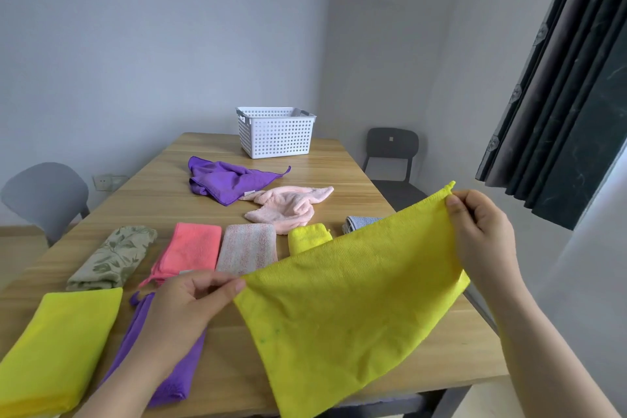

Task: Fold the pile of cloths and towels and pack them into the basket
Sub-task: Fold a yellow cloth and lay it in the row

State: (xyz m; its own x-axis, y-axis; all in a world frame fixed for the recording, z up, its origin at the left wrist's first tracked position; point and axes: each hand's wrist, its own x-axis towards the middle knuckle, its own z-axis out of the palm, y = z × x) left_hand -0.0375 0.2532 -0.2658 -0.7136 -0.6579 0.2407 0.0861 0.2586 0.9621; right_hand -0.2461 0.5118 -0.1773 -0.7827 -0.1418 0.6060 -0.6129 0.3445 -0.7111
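I hold a yellow cloth (346,312) spread out above the table's near right part. My left hand (190,309) pinches its left corner and my right hand (481,234) pinches its upper right corner. Folded cloths lie in rows on the table: a yellow one (57,346), a purple one (176,380) partly under my left arm, a leaf-patterned one (115,256), a coral one (190,248), a pale speckled one (247,248), a small yellow one (307,237) and a grey one (359,222). Unfolded purple (227,180) and pink (288,207) cloths lie farther back. The white perforated basket (274,134) stands at the far edge.
The wooden table (339,163) runs away from me. A grey chair (44,197) stands at the left, a dark chair (392,153) at the far right. Dark curtains (559,78) hang on the right wall.
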